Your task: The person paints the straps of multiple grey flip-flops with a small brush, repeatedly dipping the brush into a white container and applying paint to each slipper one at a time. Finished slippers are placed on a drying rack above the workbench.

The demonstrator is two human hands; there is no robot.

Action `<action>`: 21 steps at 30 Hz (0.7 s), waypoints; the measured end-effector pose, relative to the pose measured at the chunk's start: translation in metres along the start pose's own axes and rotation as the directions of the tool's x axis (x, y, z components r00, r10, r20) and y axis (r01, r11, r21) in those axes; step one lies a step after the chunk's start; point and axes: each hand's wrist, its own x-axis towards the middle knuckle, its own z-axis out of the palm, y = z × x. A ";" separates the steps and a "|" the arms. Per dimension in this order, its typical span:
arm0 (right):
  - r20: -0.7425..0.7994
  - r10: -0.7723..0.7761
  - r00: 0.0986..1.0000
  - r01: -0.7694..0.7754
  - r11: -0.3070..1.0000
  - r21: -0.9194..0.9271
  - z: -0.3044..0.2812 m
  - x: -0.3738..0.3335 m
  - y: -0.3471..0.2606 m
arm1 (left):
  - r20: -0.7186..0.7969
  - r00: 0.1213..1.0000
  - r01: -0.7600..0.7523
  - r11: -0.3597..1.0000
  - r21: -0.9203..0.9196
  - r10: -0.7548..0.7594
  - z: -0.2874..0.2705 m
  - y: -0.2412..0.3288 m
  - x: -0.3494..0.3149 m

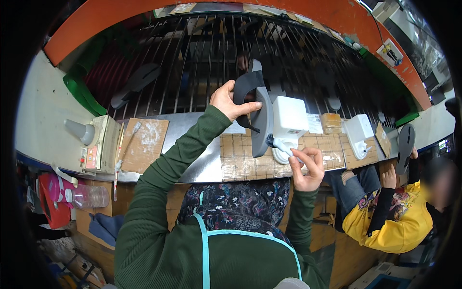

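Observation:
In my left hand [230, 102] is a grey sandal [262, 127] with a black strap [247, 86], held upright with the thumb on the sole and the fingers at the strap. My right hand [308, 169] pinches a pale blue handle, seemingly of a brush [284, 146], between thumb and fingers. Dark bristles at its tip are at the sandal's lower right edge; whether they touch it I cannot tell. Directly behind the brush stands a white box-shaped container [290, 115] on a rounded base. Cardboard [240, 161] wrapped in clear tape lies under it.
Beyond the worktop, metal bars [211, 58] carry several dark sandals or soles. A second white container [358, 135] stands to the right. Left are a cardboard sheet [151, 151], a long brush [127, 144] and a box [103, 139] bearing a grey cone. A co-worker in yellow [399, 219] holds a sole.

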 end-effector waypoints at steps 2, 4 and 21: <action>-0.010 -0.008 1.000 0.008 1.000 -0.012 0.001 0.002 -0.001 | -0.037 0.999 -0.018 0.996 -0.088 0.015 0.003 -0.006 0.001; -0.047 -0.033 0.998 0.031 0.999 -0.040 0.002 0.004 -0.002 | -0.063 0.998 0.004 0.994 -0.111 -0.011 0.005 -0.010 0.003; -0.106 -0.256 0.961 0.217 0.934 -0.284 0.010 0.034 -0.007 | 0.022 0.887 0.454 0.864 -0.219 -0.461 -0.002 -0.008 0.014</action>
